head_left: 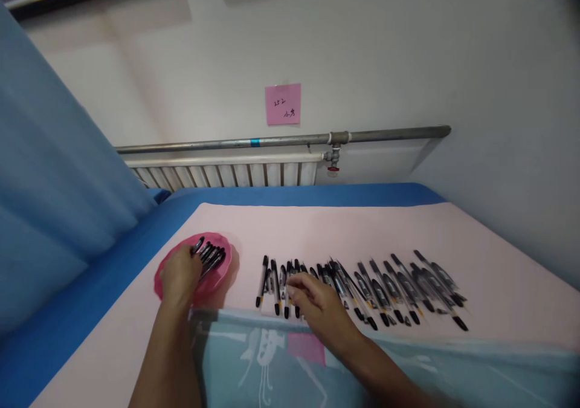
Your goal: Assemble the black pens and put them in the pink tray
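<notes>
My left hand [180,273] is closed on a black pen [197,245] over the pink plate [229,254] at the left. Several black pens [212,257] lie side by side in that plate, next to my fingers. Over the left part of a long row of pen parts, my right hand [317,302] has its thumb and fingers bent into a pinch. Its fingertips overlap a clear-barrelled pen [287,308]; whether they grip it is hidden. The row has clear barrels with black ends [403,287], loose black caps [380,293] and small tips.
A pale pink sheet [326,226] covers the blue-edged table [290,195]. Light blue patterned cloth [244,359] lies along the near edge. A blue curtain [54,202] hangs at the left. Behind are a radiator [226,174], a pipe with a red valve [333,168] and a pink note [283,104].
</notes>
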Demonstrator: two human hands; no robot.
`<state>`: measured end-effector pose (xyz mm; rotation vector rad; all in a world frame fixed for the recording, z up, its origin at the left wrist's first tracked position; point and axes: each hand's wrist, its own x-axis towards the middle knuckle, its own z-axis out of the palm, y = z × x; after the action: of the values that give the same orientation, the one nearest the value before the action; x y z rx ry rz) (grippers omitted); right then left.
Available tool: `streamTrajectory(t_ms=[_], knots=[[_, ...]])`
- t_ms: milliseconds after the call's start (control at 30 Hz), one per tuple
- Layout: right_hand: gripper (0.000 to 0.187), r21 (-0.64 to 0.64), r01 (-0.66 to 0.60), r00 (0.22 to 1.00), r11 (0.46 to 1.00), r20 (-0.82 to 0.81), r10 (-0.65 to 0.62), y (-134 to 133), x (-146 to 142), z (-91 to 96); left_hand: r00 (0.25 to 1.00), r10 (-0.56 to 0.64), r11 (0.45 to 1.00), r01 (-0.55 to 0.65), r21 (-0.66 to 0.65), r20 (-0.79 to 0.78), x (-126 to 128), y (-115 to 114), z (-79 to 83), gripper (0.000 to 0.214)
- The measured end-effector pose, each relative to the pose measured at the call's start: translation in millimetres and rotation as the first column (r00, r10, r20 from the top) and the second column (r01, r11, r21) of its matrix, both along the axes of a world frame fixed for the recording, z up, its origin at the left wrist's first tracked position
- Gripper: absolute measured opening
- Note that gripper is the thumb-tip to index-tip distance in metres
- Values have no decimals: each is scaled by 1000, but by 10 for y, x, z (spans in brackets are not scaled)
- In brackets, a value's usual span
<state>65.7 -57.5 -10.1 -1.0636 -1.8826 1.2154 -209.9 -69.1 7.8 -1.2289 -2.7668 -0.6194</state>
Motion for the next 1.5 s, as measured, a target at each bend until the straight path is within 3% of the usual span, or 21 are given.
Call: streamTrajectory(t_ms=[67, 200, 300, 367, 433, 700, 933, 1100, 1167, 1233, 1300, 1367, 1433, 1500], knots=[[15, -1, -4, 1000, 1000, 3, 4, -6, 6, 17, 1000, 20, 996, -21, -89, -20, -42, -6, -12, 33], [14, 8, 1, 1000, 1000, -2, -1, -8, 9, 0, 994, -60, 998, 63, 30, -90, 121, 28, 43, 43], [13, 29, 3, 1000, 1000, 2, -3, -2, 4, -26, 962, -271, 958, 272, 95, -28, 402, 92, 49, 30], [13, 51, 2, 1000, 999, 14, -3, 2, 1, -36, 896, -433, 900, 424, 99, 97, 594, 138, 8, 24], [13, 77, -2, 999, 997, 32, 0, 4, 0, -42, 830, -515, 856, 513, 69, 217, 748, 177, -57, 21], [13, 108, -28, 997, 994, 72, 21, -4, -2, -62, 807, -484, 842, 534, -70, 338, 934, 200, -284, 20], [13, 117, -32, 995, 993, 97, 21, -9, -5, -52, 830, -468, 831, 530, -168, 304, 909, 209, -314, 18], [13, 123, -50, 995, 991, 96, 38, -3, -2, -82, 886, -427, 844, 463, -272, 181, 836, 226, -304, 15], [13, 123, -55, 994, 991, 98, 43, -4, -3, -87, 891, -422, 849, 453, -271, 167, 817, 233, -289, 13], [13, 116, -49, 995, 992, 94, 39, -5, -7, -84, 875, -420, 868, 464, -177, 240, 830, 236, -264, 10], [14, 96, -31, 997, 995, 72, 24, 1, -11, -76, 779, -447, 871, 491, 14, 440, 883, 228, -235, 9], [15, 49, 12, 1000, 999, 28, -13, 15, -13, -68, 536, -512, 832, 504, 232, 672, 976, 202, -209, 11], [19, -26, 71, 997, 997, -26, -72, 37, -11, -65, 255, -563, 772, 502, 390, 786, 1097, 160, -192, 15], [21, -91, 115, 991, 989, -57, -120, 60, -7, -69, 96, -596, 711, 525, 468, 797, 1221, 113, -186, 15]])
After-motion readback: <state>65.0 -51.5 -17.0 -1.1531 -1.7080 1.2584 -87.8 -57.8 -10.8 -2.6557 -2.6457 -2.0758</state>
